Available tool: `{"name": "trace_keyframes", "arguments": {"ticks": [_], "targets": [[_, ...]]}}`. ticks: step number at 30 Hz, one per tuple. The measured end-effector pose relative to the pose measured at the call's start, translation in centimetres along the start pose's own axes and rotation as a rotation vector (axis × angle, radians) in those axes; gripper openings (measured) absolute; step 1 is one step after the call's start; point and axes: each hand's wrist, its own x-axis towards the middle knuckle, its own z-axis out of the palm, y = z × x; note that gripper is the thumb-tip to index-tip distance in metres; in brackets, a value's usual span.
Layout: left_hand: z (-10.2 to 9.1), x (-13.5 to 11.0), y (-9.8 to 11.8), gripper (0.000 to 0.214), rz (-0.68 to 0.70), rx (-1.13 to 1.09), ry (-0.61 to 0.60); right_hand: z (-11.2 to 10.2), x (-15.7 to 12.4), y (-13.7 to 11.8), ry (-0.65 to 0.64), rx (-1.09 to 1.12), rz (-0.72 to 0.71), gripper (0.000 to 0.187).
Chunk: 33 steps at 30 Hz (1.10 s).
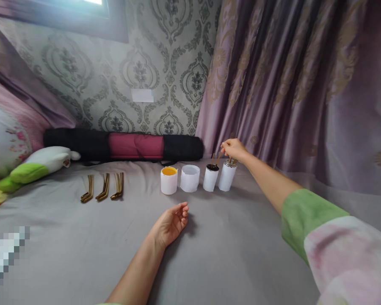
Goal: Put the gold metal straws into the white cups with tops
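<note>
My right hand (pixel 235 149) pinches the top of a thin golden-brown straw (pixel 218 159) between thumb and fingertips. The straw's lower end is at the dark mouth of a narrow white-wrapped can (pixel 210 180), where another thin stick pokes up. Partly behind that hand, a second narrow white can (pixel 227 178) holds several sticks. My left hand (pixel 173 223) lies low over the sheet, palm showing and fingers loosely curled with nothing in them. Just beyond it stand a wide white container (pixel 189 180) and a white container with a yellow inside (pixel 169 182).
Three bundles of bent golden straws, the left bundle (pixel 87 189), middle bundle (pixel 103 187) and right bundle (pixel 117 187), lie on the grey sheet (pixel 228 250). Behind is a black and maroon roll (pixel 136 146). A plush toy (pixel 34 167) lies left; a purple curtain (pixel 282 84) hangs right.
</note>
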Motion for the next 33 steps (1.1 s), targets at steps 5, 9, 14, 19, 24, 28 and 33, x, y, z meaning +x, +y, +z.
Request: {"name": "trace_keyframes", "arguments": {"ticks": [5, 9, 14, 19, 24, 28, 33], "targets": [[0.0, 0.0, 0.0, 0.010, -0.004, -0.003, -0.016, 0.8, -0.2, 0.5, -0.056, -0.007, 0.006, 0.016], [0.0, 0.0, 0.0, 0.009, -0.009, -0.007, -0.012, 1.4, -0.3, 0.7, -0.086, -0.021, 0.016, 0.017], [-0.1, 0.1, 0.0, 0.010, -0.005, -0.007, -0.013, 2.1, -0.3, 1.1, -0.123, -0.046, 0.027, 0.018], [-0.2, 0.2, 0.0, 0.010, -0.004, -0.005, -0.012, 2.4, -0.4, 1.3, -0.157, -0.087, 0.059, 0.018], [-0.1, 0.1, 0.0, 0.010, -0.005, -0.007, -0.016, 2.5, -0.7, 1.2, -0.184, -0.117, 0.076, 0.019], [-0.1, 0.1, 0.0, 0.009, -0.011, -0.008, -0.015, 2.6, -0.9, 1.0, -0.195, -0.142, 0.089, 0.019], [-0.1, 0.1, 0.0, 0.010, -0.005, -0.005, -0.014, 2.7, -1.0, 0.7, -0.202, -0.165, 0.103, 0.019]]}}
